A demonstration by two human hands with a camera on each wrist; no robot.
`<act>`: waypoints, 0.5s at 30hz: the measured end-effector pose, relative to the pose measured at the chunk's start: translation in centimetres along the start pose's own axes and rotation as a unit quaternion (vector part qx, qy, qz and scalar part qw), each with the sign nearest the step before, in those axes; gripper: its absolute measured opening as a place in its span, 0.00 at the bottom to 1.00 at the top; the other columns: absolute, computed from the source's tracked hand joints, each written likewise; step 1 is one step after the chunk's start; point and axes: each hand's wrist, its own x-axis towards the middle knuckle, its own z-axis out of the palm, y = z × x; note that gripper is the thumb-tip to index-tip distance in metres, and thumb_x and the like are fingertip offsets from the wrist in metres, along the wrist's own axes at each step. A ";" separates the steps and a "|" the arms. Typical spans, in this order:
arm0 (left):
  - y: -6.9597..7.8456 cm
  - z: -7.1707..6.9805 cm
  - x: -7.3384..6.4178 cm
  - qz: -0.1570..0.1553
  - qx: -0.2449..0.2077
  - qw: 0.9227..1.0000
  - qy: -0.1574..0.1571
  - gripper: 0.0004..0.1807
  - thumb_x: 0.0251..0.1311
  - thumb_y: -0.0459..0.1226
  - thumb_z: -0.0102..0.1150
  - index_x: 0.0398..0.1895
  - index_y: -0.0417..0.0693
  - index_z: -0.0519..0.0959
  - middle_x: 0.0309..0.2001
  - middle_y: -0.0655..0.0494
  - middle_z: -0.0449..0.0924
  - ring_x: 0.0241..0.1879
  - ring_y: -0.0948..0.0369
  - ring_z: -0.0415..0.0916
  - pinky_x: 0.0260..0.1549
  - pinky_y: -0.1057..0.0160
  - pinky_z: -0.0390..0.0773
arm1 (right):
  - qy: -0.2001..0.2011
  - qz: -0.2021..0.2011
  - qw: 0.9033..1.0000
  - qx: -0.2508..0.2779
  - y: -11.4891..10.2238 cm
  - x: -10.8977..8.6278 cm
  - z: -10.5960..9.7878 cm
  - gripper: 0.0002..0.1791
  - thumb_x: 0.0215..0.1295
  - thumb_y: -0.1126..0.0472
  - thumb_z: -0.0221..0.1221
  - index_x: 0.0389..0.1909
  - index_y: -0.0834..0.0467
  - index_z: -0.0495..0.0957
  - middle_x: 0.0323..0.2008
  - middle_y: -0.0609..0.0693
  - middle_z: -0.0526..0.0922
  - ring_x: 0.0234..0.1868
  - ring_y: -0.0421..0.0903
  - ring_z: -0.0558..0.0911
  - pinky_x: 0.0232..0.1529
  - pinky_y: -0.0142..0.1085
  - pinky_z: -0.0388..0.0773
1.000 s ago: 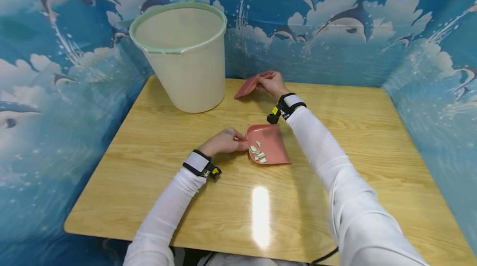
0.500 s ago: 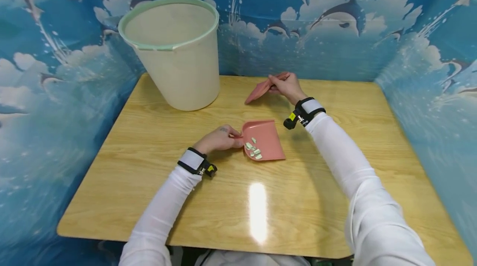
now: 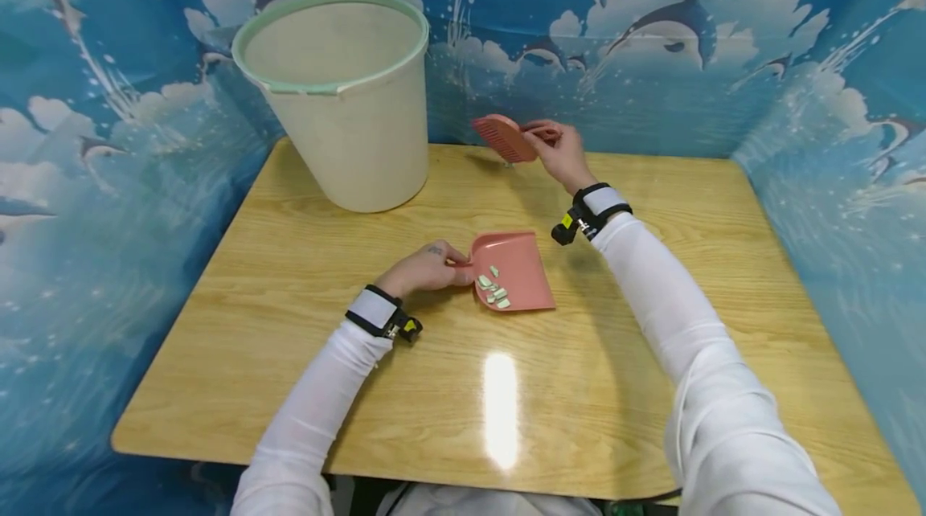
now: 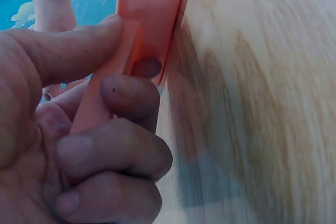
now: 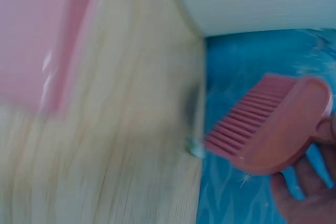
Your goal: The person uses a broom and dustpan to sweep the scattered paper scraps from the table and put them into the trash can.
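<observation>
My left hand [image 3: 427, 268] grips the handle of a pink dustpan [image 3: 522, 267], fingers curled round it in the left wrist view. Flat on the table, the pan faces right. Several pale green scraps [image 3: 499, 296] lie inside it near the handle end. At the far edge of the table, my right hand [image 3: 567, 156] holds a small pink brush [image 3: 505, 137] by its handle. Its comb-like bristles [image 5: 251, 114] point left and down in the right wrist view. One pale scrap [image 5: 195, 148] sits by the table's back edge, right at the bristle tips.
A tall cream bucket [image 3: 362, 138] with a mint-green rim stands at the back left of the wooden table [image 3: 347, 411]. Dolphin-print sheeting [image 3: 651, 90] rises along the back and both sides, close behind the brush.
My right hand moved right, then raised and turned the brush at the back edge, so its bristles show and a scrap appears beneath. The left hand keeps the dustpan in place.
</observation>
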 end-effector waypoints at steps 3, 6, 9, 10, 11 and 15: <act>-0.1 0.0 -0.1 -0.004 -0.001 1.000 0.002 0.28 0.67 0.52 0.62 0.63 0.46 0.78 0.58 0.47 0.73 0.57 0.51 0.72 0.60 0.51 0.71 | -0.029 -0.054 0.990 -0.128 0.5 0.0 0.6 0.16 0.76 0.57 0.58 0.59 0.56 0.83 0.58 0.54 0.85 0.58 0.51 0.82 0.59 0.43 0.78; -0.2 0.1 0.0 -0.007 -0.004 1.000 -0.001 0.28 0.67 0.52 0.62 0.64 0.47 0.77 0.58 0.47 0.73 0.57 0.52 0.72 0.60 0.51 0.72 | -0.057 -0.072 0.982 -0.168 1.0 -0.3 0.9 0.14 0.76 0.61 0.57 0.57 0.56 0.84 0.55 0.55 0.86 0.56 0.54 0.84 0.54 0.43 0.79; -0.3 0.0 0.1 -0.001 -0.011 1.000 -0.003 0.28 0.67 0.51 0.62 0.64 0.47 0.77 0.59 0.47 0.72 0.57 0.52 0.72 0.60 0.51 0.72 | -0.072 -0.078 0.979 -0.177 1.2 -0.6 0.6 0.14 0.76 0.62 0.57 0.57 0.58 0.84 0.55 0.57 0.86 0.53 0.56 0.84 0.49 0.43 0.78; -0.2 0.0 0.1 0.003 -0.012 1.000 -0.003 0.27 0.67 0.51 0.63 0.64 0.47 0.77 0.59 0.47 0.72 0.57 0.51 0.72 0.61 0.51 0.72 | -0.074 -0.077 0.978 -0.177 1.2 -0.7 0.4 0.14 0.76 0.61 0.57 0.57 0.57 0.84 0.55 0.57 0.86 0.53 0.56 0.84 0.49 0.43 0.77; -0.2 0.0 0.1 0.006 -0.013 1.000 -0.002 0.27 0.67 0.51 0.63 0.64 0.47 0.78 0.60 0.46 0.72 0.57 0.51 0.72 0.61 0.51 0.72 | -0.078 -0.078 0.978 -0.175 1.0 -0.7 0.2 0.14 0.76 0.60 0.57 0.57 0.58 0.84 0.55 0.57 0.86 0.53 0.56 0.84 0.50 0.43 0.77; -0.3 -0.1 0.1 0.012 -0.006 1.000 -0.002 0.27 0.67 0.50 0.63 0.64 0.47 0.78 0.61 0.45 0.72 0.59 0.50 0.72 0.62 0.50 0.72 | -0.070 -0.075 0.985 -0.140 0.4 -0.4 -0.8 0.16 0.76 0.56 0.58 0.57 0.58 0.84 0.56 0.57 0.85 0.56 0.53 0.82 0.57 0.44 0.78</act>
